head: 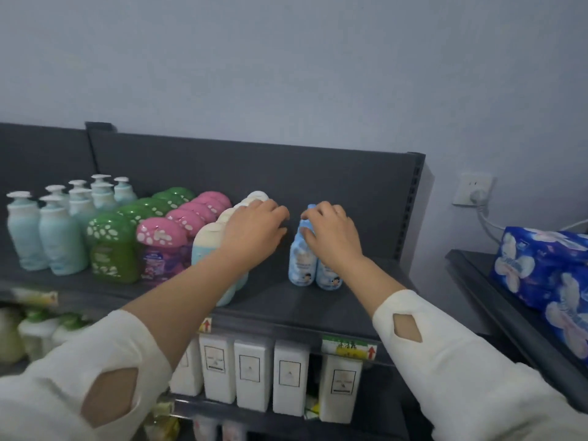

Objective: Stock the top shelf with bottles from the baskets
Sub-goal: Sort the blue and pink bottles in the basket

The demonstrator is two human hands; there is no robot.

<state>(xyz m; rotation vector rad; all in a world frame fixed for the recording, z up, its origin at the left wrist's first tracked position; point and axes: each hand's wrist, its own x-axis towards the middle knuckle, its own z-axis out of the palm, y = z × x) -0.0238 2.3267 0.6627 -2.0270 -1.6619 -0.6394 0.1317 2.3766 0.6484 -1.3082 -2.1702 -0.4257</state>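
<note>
The dark top shelf [286,300] holds rows of bottles. My right hand [331,232] grips the tops of small blue-and-white bottles [300,265] standing upright right of centre. My left hand [254,230] rests with curled fingers over a row of cream-and-blue bottles [206,243]; I cannot tell whether it holds one. Left of these stand rows of pink bottles [162,246], green spotted bottles [109,246] and pale blue pump bottles [47,237]. No basket is in view.
White rectangular bottles [253,374] line the shelf below. Blue tissue packs [547,268] sit on a neighbouring shelf at right. A wall socket with a plug [474,194] is behind. Bare shelf lies between the two hands and right of the blue bottles.
</note>
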